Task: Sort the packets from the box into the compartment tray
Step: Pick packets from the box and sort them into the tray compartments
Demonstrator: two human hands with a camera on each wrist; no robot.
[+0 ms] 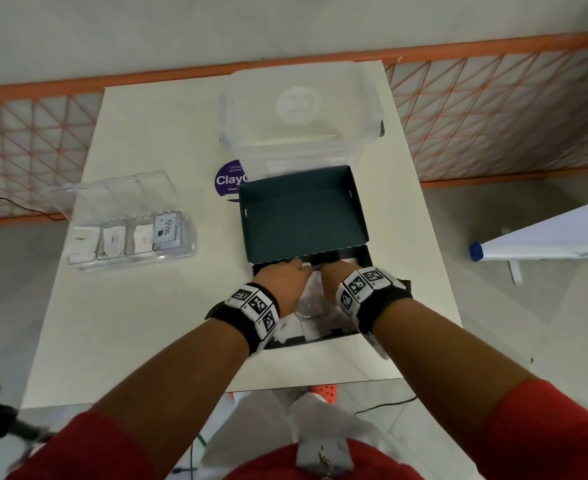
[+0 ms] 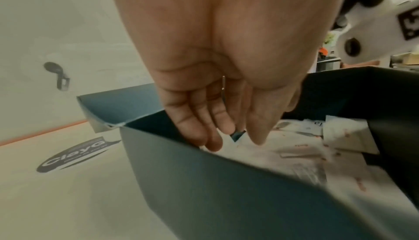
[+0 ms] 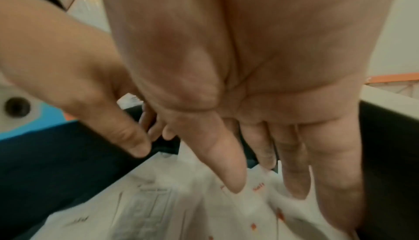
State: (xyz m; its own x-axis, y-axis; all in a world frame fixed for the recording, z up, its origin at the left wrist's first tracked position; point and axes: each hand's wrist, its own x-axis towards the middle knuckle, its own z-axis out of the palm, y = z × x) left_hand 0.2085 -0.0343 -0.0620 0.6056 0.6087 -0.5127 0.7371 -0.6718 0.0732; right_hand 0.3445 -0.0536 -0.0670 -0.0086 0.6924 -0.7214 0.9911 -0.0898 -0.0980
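Two hands reach into one box on a pale table (image 1: 140,323), and we work down from the biggest thing to the smallest. On the table's far edge stands a clear storage tub (image 1: 303,112), see-through enough that its walls are hard to trace; it half covers a purple round sticker (image 1: 228,180), whose wording is cut off. Nearer us lies the dark teal box (image 1: 306,209), its lid thrown back flat, its near half mostly hidden under our wrists. To the left, well apart from it, sits the clear compartment tray (image 1: 129,233) with its lid up; we see white packets in its four compartments, only one label partly readable.

Inside the box lie the packets (image 3: 181,208), a loose white heap with small red print too blurred to read.

Our left hand (image 2: 204,115) hangs over the box's left wall with fingers loosely extended, tips down among the packets; a small dark-edged corner shows between finger and thumb, yet we cannot tell whether it is pinched. Our right hand (image 3: 260,136) is spread flat, fingers straight, tips touching or just above the heap, gripping nothing we can see. Both wrists wear black bands with square markers (image 1: 361,284).
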